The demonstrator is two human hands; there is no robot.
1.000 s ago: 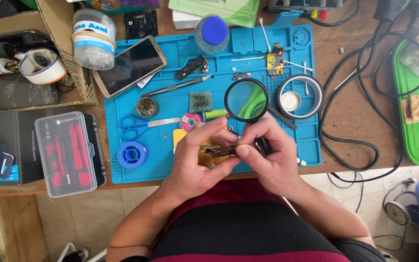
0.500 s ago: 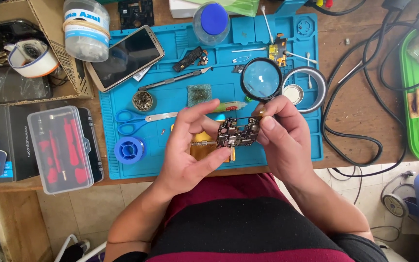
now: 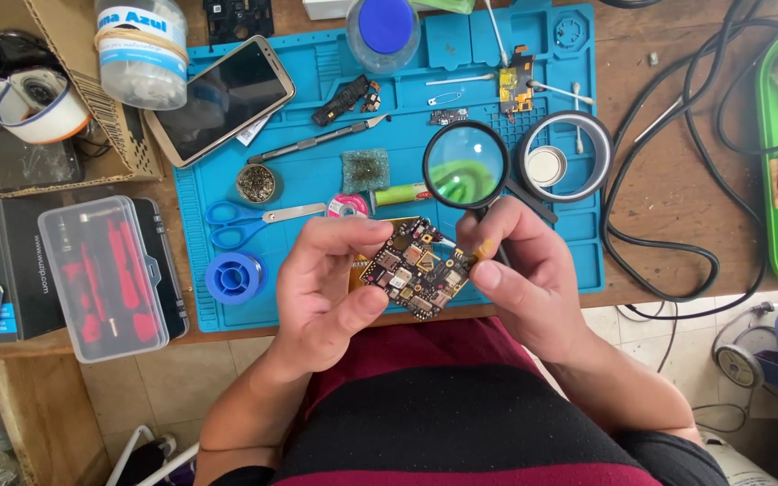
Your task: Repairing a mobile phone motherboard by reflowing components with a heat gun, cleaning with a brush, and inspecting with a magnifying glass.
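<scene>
Here the small dark circuit board (image 3: 416,270), crowded with gold and grey square components, is held in the air above the near edge of the blue silicone work mat (image 3: 317,180), between both hands. The left hand (image 3: 321,288) is closed on the board, pinching its left edge between thumb and forefinger; the right hand (image 3: 524,274) grips the right edge the same way, and a slim dark tool handle (image 3: 486,216) seems to run under its fingers (image 3: 483,274), though its kind cannot be told. The board is tilted, one corner towards the black-rimmed round magnifying glass (image 3: 465,165), which lies on the mat just beyond the hands. Risks, as judged from this grasp: the board is held only by its edges over the lap and the counter (image 3: 668,180) lip, so a slackened pinch could drop it past the mat to the tiled floor (image 3: 182,378). Fingertips close to the components could smear or stress fine parts. The thin wires at the board's upper corner could catch on a finger and tear loose. The blue-handled scissors (image 3: 240,223), blue solder spool (image 3: 230,277) and pink tape roll (image 3: 347,207) lie close by the left hand, where a careless sweep could knock them
</scene>
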